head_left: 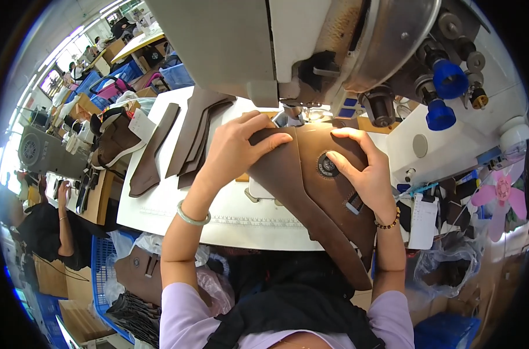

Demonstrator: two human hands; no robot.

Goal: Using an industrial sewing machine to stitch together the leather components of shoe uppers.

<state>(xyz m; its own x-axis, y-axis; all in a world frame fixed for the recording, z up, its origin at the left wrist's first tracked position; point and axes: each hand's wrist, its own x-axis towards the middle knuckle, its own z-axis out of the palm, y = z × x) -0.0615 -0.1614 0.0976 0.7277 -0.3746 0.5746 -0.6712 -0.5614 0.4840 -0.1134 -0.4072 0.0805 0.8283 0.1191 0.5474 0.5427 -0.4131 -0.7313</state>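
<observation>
My left grip pinches the brown leather at ten o'clock; my right grip, thumb spread, steadies it at two; likely light, bendy; I'd take its edges.

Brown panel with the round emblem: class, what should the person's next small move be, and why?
Probably ease the brown panel and brown strip together slightly toward the sewing machine. Their edges run side by side, upper ends close beneath the machine head; the left hand is on the strip, the right hand on the panel, thumb at the round emblem.
</observation>
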